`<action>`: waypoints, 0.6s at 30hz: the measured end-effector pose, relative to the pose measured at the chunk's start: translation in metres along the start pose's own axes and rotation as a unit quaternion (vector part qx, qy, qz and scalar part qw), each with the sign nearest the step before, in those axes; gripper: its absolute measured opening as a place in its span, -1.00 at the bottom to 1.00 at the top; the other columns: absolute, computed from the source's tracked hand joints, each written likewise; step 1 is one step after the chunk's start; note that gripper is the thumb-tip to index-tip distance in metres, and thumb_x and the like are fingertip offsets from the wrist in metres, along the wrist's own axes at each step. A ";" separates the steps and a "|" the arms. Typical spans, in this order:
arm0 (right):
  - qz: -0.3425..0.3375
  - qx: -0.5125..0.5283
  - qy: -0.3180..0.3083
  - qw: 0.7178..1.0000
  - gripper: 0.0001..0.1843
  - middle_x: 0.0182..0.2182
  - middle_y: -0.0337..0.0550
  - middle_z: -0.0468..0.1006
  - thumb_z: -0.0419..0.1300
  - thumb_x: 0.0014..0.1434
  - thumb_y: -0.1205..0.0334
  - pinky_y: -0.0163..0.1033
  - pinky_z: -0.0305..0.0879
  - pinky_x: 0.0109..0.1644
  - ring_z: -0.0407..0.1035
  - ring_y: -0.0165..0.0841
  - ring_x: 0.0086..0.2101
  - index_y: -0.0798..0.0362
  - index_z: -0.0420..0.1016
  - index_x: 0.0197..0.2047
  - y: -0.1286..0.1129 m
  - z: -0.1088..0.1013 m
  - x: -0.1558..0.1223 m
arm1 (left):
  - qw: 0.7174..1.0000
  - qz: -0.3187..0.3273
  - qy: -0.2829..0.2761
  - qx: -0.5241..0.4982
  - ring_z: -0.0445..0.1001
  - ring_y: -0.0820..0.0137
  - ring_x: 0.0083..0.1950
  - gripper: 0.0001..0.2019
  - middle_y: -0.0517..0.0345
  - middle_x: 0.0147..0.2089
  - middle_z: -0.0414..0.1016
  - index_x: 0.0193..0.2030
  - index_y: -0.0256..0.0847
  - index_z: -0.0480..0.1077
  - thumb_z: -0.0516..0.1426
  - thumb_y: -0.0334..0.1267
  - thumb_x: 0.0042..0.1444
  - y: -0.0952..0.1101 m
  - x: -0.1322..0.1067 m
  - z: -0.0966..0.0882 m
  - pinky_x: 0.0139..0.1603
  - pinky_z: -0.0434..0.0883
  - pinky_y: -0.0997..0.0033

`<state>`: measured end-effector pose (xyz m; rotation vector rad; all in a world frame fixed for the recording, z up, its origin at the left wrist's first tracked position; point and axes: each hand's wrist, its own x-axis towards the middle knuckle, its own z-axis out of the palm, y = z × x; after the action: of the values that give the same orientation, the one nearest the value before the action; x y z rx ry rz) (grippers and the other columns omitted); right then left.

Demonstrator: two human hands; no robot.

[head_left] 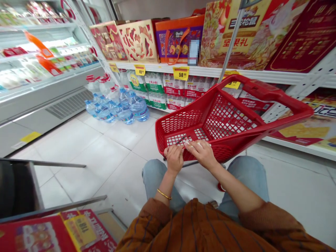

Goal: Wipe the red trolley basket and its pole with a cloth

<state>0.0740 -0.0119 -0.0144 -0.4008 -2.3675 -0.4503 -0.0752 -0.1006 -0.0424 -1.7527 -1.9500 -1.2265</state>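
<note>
A red plastic shopping trolley [181,120] with lattice walls stands close in front of my knees, its handle up to the right. On its near rim, my left hand [174,159] is closed, fingers curled over the edge. Just to the right my right hand [202,154] also grips that rim, its fingertips reaching over the inner side. A thin dark shape shows near the trolley's floor by my fingers; I cannot tell what it is. The inner wall below my hands is hidden.
Large blue water bottles [139,106] stand on the tiled floor beside a refrigerated case [52,94]. Gift boxes [139,40] and packs of bottled water [174,84] fill the shelves ahead. A red box [34,232] sits at lower left by metal bars.
</note>
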 end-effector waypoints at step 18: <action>0.065 0.035 0.002 0.997 -0.58 -0.04 -0.09 0.54 0.14 0.25 0.38 -0.04 0.24 0.14 0.29 -0.24 -0.01 -0.01 0.37 0.17 0.027 -0.018 -0.020 | 1.000 -0.004 0.025 -0.006 0.44 0.28 -0.17 -0.76 0.09 -0.30 0.55 -0.19 -0.18 0.46 -0.03 -0.27 0.31 0.000 0.001 -0.001 -0.05 0.14 0.21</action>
<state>0.1100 0.0015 -0.0095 -0.5170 -2.3302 -0.3065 -0.0755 -0.1006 -0.0409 -1.7050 -1.9287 -1.2735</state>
